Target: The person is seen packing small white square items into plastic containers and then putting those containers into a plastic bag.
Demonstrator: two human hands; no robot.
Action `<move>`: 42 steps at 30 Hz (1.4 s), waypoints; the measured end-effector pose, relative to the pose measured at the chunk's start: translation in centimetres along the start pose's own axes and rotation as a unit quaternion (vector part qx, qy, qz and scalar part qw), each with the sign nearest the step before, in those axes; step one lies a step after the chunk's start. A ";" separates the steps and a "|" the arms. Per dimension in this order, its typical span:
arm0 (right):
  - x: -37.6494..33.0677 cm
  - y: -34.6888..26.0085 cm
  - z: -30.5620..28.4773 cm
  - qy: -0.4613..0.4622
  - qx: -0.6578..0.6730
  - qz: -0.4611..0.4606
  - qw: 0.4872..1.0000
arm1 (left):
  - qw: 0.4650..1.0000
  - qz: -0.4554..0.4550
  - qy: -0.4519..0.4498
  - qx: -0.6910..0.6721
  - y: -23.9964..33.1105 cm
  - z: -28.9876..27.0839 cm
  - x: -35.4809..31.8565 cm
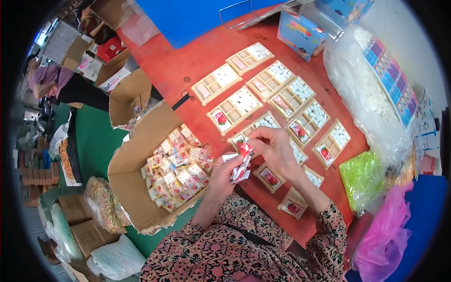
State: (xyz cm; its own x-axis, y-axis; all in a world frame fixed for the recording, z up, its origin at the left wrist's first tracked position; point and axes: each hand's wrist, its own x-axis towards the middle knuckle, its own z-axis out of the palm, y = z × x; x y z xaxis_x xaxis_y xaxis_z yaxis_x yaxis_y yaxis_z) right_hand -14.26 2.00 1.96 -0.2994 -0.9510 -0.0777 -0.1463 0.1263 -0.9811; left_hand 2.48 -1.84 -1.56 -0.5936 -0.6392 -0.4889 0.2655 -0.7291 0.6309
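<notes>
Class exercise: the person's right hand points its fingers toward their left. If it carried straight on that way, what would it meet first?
Probably the small red-and-white packets that the right hand already pinches, held by the left hand. Beyond lies the cardboard box of packets, though depth is unclear.

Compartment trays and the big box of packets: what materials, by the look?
Trays: probably thin moulded plastic, beige and matte, with crisp uniform dividers. Box: brown corrugated cardboard, dull, with bent, ragged flaps. Packets: likely glossy printed film, since they catch highlights.
</notes>
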 end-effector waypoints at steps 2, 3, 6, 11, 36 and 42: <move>0.2 0.0 -0.6 -0.011 0.058 0.001 0.998 | 1.000 0.003 -0.017 0.003 0.0 0.6 -0.2; 0.4 -0.5 -1.1 -0.029 0.090 0.030 0.995 | 1.000 0.005 -0.014 0.006 0.3 1.0 -0.2; 1.8 -0.7 -3.9 -0.066 0.073 0.032 0.995 | 1.000 -0.012 0.002 0.000 0.2 2.0 -0.2; 6.4 -2.6 -10.9 0.006 -0.148 -0.066 0.987 | 0.990 -0.094 -0.024 -0.103 0.8 0.5 -0.3; 10.9 1.9 -10.0 -0.084 -0.408 -0.120 0.901 | 0.985 -0.088 0.005 -0.146 2.1 -2.0 0.8; 10.8 0.1 -11.0 -0.054 -0.356 -0.080 0.930 | 0.979 -0.100 -0.024 -0.178 2.2 -3.0 1.0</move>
State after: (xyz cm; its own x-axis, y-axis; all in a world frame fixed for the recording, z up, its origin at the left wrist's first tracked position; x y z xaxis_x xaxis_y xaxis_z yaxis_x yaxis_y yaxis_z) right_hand -27.83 -5.15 2.99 -0.1286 -0.9917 0.0044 -0.7789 0.0983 -0.6195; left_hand 4.73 -4.76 -2.47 -0.6936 -0.4684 -0.5472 0.3830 -0.8832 0.2705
